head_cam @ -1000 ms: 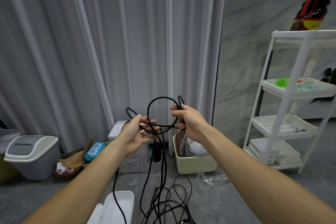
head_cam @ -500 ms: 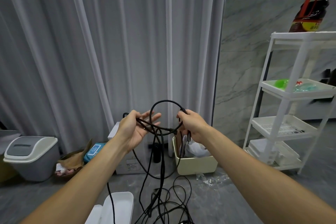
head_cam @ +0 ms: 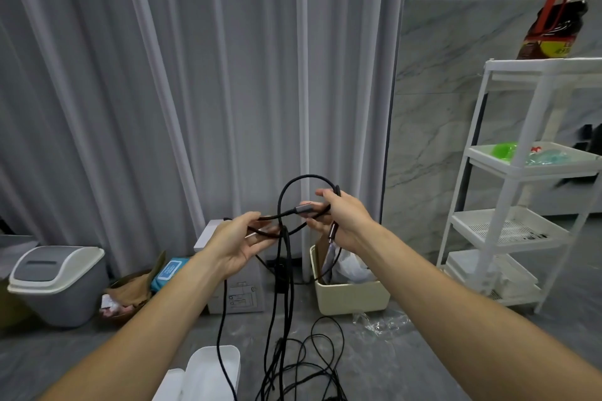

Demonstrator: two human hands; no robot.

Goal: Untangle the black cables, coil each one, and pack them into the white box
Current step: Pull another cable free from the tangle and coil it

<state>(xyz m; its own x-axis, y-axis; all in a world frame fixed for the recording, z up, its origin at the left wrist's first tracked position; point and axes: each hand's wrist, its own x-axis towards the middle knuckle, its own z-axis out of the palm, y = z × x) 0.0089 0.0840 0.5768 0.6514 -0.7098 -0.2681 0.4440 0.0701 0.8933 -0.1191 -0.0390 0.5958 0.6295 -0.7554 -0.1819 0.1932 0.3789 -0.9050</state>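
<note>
Fingers (head_cam: 252, 221) of both hands curled around the raised black cables (head_cam: 286, 270), white box (head_cam: 211, 371) below.

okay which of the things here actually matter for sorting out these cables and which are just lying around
Part of the job:
black cables, held by left hand and right hand
white box on the floor

Just lying about:
grey bin
cream tub
white rack
sauce bottle

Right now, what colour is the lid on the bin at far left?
Grey lid with a whitish rim, on a grey bin; head view.
</note>
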